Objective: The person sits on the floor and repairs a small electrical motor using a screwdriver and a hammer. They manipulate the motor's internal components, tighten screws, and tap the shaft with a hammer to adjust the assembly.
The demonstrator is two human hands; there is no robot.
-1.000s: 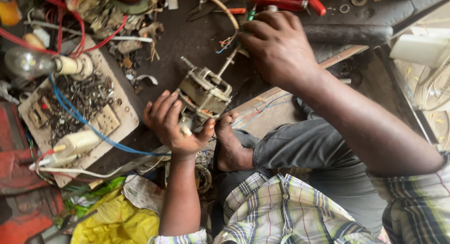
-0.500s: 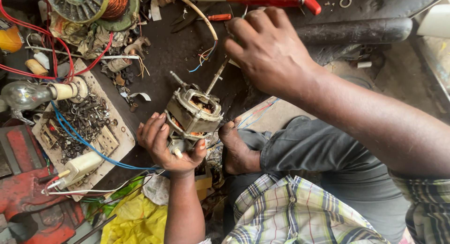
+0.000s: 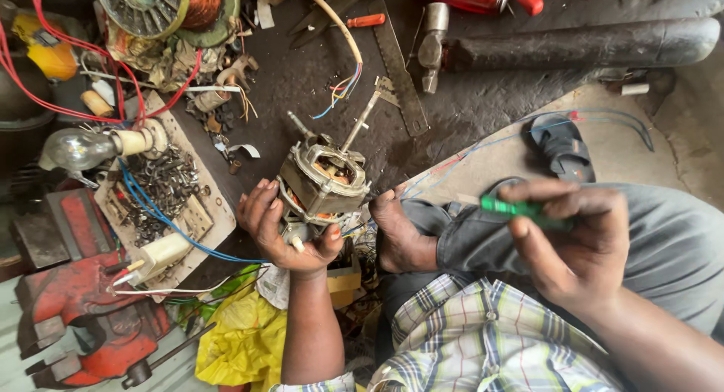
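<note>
A small electric motor (image 3: pixel 323 182) with a metal frame, copper windings and a protruding shaft rests tilted on the dark floor. My left hand (image 3: pixel 280 232) grips its lower side from beneath. My right hand (image 3: pixel 575 240) is raised over my knee, away from the motor, and pinches a green-handled tool (image 3: pixel 519 209) between thumb and fingers. My bare foot (image 3: pixel 397 232) sits just right of the motor. Coloured wires (image 3: pixel 343 84) trail from the motor towards the top.
A wooden board (image 3: pixel 170 203) with a bulb (image 3: pixel 79 148), sockets and loose screws lies at left. A red vise (image 3: pixel 83 309) sits lower left. A hammer (image 3: pixel 431 45), a dark pipe (image 3: pixel 588 44), a copper wire spool (image 3: pixel 162 7), a sandal (image 3: pixel 562 145) and a yellow bag (image 3: pixel 241 339) surround me.
My right hand has come away from the motor's top, swung right and down over my knee, and now holds a green-handled tool. My left hand keeps hold of the motor.
</note>
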